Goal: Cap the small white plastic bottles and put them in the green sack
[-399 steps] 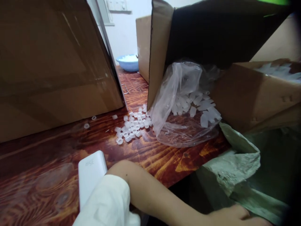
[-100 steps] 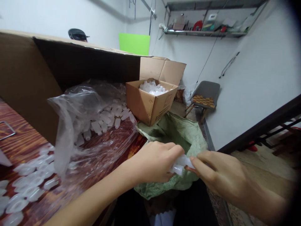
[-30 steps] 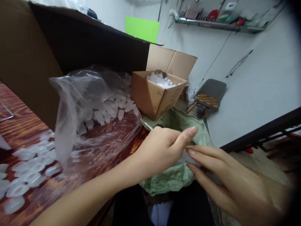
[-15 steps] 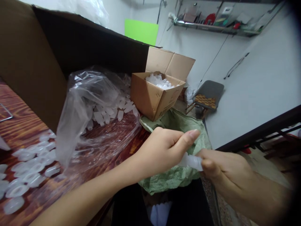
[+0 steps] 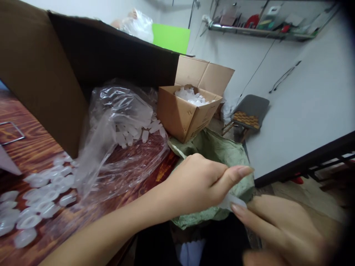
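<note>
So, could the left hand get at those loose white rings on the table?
Probably yes: the white rings lie mostly uncovered beside the left forearm, though the left hand is over the green sack, apparently gripping a white piece.

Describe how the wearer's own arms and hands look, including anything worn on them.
The left hand is bare, with no glove, ring or bracelet visible. The left forearm is slender, and no sleeve or watch shows on it. The right hand is ungloved too, but blurred, so finer details can't be made out.
</note>
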`<state>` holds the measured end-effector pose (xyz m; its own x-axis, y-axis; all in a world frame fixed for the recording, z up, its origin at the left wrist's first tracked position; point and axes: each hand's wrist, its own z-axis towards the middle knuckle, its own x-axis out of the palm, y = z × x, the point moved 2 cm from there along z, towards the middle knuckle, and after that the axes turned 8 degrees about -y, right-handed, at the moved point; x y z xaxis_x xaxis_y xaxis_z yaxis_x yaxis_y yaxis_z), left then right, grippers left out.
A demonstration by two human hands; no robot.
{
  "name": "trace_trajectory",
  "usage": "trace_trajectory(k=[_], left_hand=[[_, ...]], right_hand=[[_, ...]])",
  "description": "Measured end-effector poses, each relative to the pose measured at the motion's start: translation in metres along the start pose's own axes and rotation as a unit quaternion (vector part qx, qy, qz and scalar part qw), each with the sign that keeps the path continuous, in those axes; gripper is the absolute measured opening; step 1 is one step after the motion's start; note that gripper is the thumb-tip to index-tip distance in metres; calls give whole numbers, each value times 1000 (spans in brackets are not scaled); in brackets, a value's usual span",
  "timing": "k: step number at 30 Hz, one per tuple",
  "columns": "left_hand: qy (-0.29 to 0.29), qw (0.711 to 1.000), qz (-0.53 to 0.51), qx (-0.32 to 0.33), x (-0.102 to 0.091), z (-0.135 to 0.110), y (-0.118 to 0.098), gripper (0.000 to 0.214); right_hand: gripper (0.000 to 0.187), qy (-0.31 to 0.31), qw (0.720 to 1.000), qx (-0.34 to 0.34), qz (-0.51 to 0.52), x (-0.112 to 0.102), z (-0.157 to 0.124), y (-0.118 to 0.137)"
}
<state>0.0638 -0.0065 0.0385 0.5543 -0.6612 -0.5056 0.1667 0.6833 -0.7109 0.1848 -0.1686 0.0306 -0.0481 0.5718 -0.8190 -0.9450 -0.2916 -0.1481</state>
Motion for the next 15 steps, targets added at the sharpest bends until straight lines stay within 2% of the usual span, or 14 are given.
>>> trace_trajectory(k=[2,4,6,9,12,15], left_hand=[[1,1000,0,-5,-1,0,0,59],[9,1000,-3,-10,-1,-1,-1,58],[17,1000,-9,-21,1,-1,0,58],[24,997,-42,-54,8,-3,3,59],[24,994,-75,-79,18,-5,7,61],[9,997,-60,-55,25,-7,8,56]], right_hand=[[52,37,998,43,24,2,0,-3],[52,28,996,81,29,3,-2,-5],[51,-19,998,54,-9,4,-4,-2],[31,-46,997,-7,-62,9,-3,9],[17,-53,994,25,-91,17,3,13],[9,-73,992,52,-85,21,10,11]])
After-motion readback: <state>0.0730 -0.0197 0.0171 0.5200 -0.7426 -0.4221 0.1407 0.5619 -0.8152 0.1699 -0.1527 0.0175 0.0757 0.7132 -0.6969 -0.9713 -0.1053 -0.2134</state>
